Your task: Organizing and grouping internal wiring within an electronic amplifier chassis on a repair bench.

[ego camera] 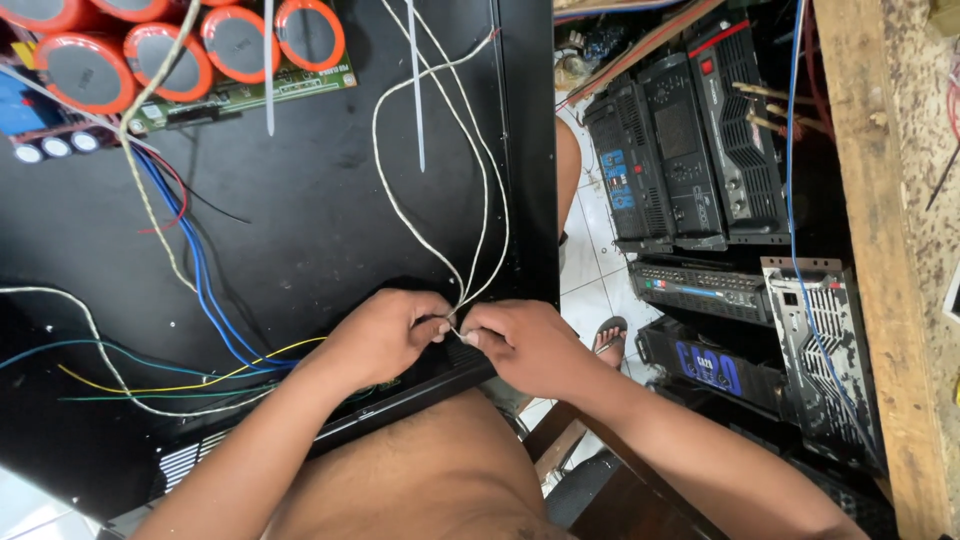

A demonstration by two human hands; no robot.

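Black amplifier chassis [300, 230] filled the view; at its near edge, the left hand [385, 335] and right hand [525, 345] pinched the white wires [470, 180] between closed fingertips [447, 325].

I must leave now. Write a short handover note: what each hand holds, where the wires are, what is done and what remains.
Left hand: fingers pinch the white wires at the near edge of the black chassis.
Right hand: pinches the same wire ends, touching the left.
Wires: they loop up across the chassis; blue and yellow wires lie to the left, loose.
Done: ends brought together.
Left: whether they are joined cannot be seen; check.
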